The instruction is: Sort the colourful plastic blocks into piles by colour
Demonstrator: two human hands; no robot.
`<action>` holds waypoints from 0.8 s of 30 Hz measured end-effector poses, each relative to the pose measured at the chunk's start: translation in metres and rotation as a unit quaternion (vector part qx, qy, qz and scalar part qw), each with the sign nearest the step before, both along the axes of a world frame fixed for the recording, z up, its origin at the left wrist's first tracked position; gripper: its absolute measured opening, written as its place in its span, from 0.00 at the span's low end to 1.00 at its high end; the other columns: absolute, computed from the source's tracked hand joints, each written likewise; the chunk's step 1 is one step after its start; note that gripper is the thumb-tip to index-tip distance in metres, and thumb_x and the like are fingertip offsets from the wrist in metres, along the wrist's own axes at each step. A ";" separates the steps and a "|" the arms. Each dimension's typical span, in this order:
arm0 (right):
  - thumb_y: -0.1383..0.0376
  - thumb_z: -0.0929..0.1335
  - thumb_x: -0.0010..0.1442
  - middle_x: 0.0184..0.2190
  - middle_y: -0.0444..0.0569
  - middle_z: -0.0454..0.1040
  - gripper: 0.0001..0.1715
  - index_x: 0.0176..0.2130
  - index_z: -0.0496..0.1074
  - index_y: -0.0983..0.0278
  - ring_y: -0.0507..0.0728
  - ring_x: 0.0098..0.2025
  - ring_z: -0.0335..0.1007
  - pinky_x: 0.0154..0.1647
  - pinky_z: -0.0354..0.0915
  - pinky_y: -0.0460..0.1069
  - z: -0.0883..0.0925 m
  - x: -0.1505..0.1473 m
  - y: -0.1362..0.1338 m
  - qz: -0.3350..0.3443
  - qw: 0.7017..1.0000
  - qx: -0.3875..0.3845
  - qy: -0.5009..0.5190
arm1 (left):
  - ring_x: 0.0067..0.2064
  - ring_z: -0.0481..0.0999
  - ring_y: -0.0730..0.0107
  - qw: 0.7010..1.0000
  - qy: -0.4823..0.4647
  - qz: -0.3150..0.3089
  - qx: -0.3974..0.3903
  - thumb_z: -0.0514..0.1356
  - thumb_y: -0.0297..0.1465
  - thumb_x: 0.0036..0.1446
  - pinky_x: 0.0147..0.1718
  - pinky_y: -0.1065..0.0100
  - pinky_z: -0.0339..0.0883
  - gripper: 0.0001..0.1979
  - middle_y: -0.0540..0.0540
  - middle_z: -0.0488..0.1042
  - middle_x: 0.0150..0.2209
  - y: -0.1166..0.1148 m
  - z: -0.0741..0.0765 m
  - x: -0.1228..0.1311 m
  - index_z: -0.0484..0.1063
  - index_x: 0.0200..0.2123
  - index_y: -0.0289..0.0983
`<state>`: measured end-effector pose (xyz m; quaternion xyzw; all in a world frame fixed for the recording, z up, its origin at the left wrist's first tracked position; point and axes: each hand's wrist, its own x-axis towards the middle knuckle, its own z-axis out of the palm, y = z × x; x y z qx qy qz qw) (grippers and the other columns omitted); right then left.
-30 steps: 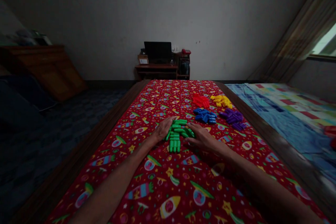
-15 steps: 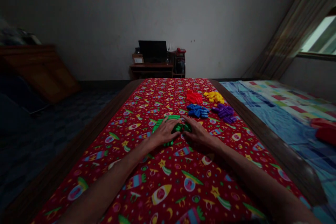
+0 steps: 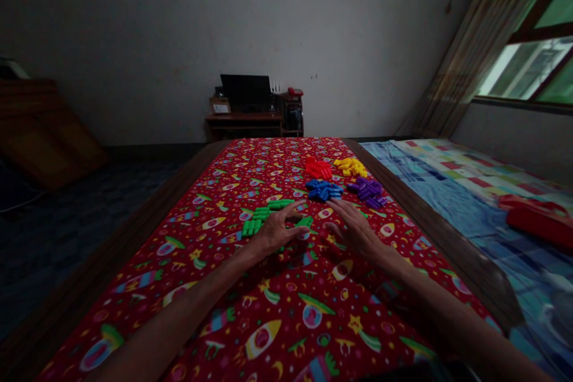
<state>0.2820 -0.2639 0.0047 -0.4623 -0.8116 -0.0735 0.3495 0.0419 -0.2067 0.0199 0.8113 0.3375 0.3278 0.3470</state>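
A heap of green plastic pieces (image 3: 263,215) lies on the red rocket-print cloth (image 3: 286,316). My left hand (image 3: 276,230) rests flat on its right part with fingers spread, open. My right hand (image 3: 354,228) lies flat on the cloth just right of the heap, fingers stretched out and holding nothing. Beyond the hands sit a blue heap (image 3: 324,190), a purple heap (image 3: 367,191), a red heap (image 3: 318,168) and a yellow heap (image 3: 351,166).
The cloth covers a long wooden table (image 3: 461,253). To the right lies a blue patchwork bedspread (image 3: 470,191) with a red object (image 3: 539,221) on it. A low desk with a dark screen (image 3: 250,104) stands at the far wall. A window (image 3: 530,65) is at upper right.
The green heap has shifted left with my left hand on it. My right hand has come off the heap and now lies on bare cloth. The view has turned right.
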 end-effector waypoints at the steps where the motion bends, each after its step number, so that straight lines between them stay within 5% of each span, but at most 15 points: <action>1: 0.60 0.62 0.65 0.58 0.59 0.66 0.28 0.62 0.59 0.61 0.63 0.59 0.63 0.56 0.64 0.59 0.004 -0.014 -0.002 0.052 0.999 -0.006 0.001 | 0.45 0.79 0.56 0.999 -0.005 -0.016 -0.027 0.63 0.48 0.51 0.42 0.60 0.73 0.36 0.44 0.79 0.43 -0.006 0.003 0.003 0.62 0.60 0.41; 5: 0.63 0.61 0.66 0.48 0.55 0.75 0.19 0.55 0.66 0.61 0.58 0.47 0.72 0.46 0.68 0.52 0.009 -0.045 -0.005 0.156 0.986 -0.058 0.003 | 0.49 0.76 0.54 0.997 0.012 -0.070 -0.032 0.59 0.51 0.54 0.45 0.61 0.71 0.36 0.43 0.78 0.47 -0.018 0.011 0.008 0.61 0.61 0.40; 9: 0.61 0.62 0.66 0.35 0.52 0.77 0.13 0.43 0.72 0.64 0.55 0.34 0.74 0.36 0.67 0.49 0.005 -0.019 0.004 0.036 0.996 -0.060 0.051 | 0.50 0.75 0.58 0.988 0.093 -0.045 0.118 0.52 0.46 0.62 0.51 0.60 0.67 0.21 0.44 0.78 0.47 0.002 0.012 -0.009 0.73 0.50 0.42; 13: 0.60 0.62 0.65 0.38 0.56 0.77 0.14 0.36 0.73 0.64 0.60 0.44 0.72 0.45 0.67 0.55 -0.003 0.024 0.016 -0.052 0.998 0.040 0.017 | 0.52 0.73 0.58 0.960 0.132 0.064 0.237 0.53 0.40 0.63 0.55 0.55 0.64 0.17 0.40 0.77 0.47 0.042 -0.003 -0.039 0.75 0.45 0.38; 18: 0.64 0.62 0.63 0.35 0.57 0.77 0.14 0.33 0.74 0.64 0.65 0.48 0.69 0.49 0.66 0.60 -0.014 0.050 0.026 -0.107 0.993 0.038 -0.046 | 0.54 0.72 0.58 0.949 0.214 0.111 0.201 0.55 0.35 0.59 0.55 0.56 0.63 0.19 0.41 0.75 0.52 0.065 -0.024 -0.061 0.72 0.51 0.37; 24: 0.69 0.61 0.62 0.39 0.55 0.78 0.14 0.42 0.74 0.64 0.58 0.41 0.74 0.44 0.69 0.53 -0.002 0.024 0.013 -0.010 1.000 0.021 0.020 | 0.48 0.77 0.62 0.952 0.248 0.126 0.128 0.55 0.33 0.56 0.49 0.65 0.68 0.18 0.44 0.79 0.46 0.059 -0.013 -0.058 0.74 0.49 0.39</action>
